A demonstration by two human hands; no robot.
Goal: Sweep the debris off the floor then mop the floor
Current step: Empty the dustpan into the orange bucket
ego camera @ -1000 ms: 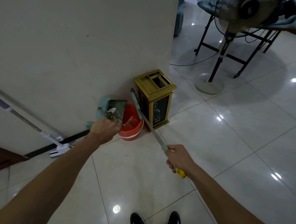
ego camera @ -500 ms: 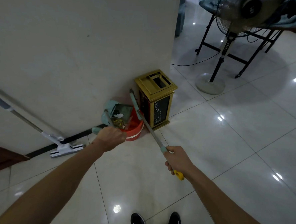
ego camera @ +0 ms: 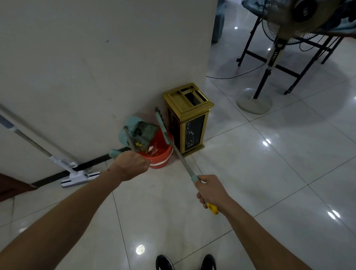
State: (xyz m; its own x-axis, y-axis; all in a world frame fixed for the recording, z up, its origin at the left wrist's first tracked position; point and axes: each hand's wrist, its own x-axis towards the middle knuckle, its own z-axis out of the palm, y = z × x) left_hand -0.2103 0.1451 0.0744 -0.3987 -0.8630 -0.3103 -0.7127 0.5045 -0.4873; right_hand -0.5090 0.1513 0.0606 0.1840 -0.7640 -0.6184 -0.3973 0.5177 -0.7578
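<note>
My left hand point(ego camera: 131, 164) grips the handle of a teal dustpan point(ego camera: 140, 132), which is tipped over a red bucket point(ego camera: 160, 154) by the wall. Yellow and white scraps lie at the pan's lower lip and inside the bucket. My right hand point(ego camera: 211, 192) grips the broom handle point(ego camera: 178, 153), a grey pole with a teal collar and a yellow end cap. The pole slants up to the gap between the bucket and a gold bin, where the broom head is mostly hidden. A white flat mop point(ego camera: 71, 174) leans on the wall at the left.
A gold and black bin point(ego camera: 189, 117) stands at the wall's corner, touching the bucket's right side. A pedestal fan point(ego camera: 254, 101) with a trailing black cable and a folding black frame stand at the upper right. A brown door edge point(ego camera: 3, 187) shows at the left. Glossy tiles surround my shoes point(ego camera: 186, 267).
My left hand has lowered and tipped the dustpan further over the red bucket, and scraps have slid towards its lip. The broom in my right hand has barely moved.
</note>
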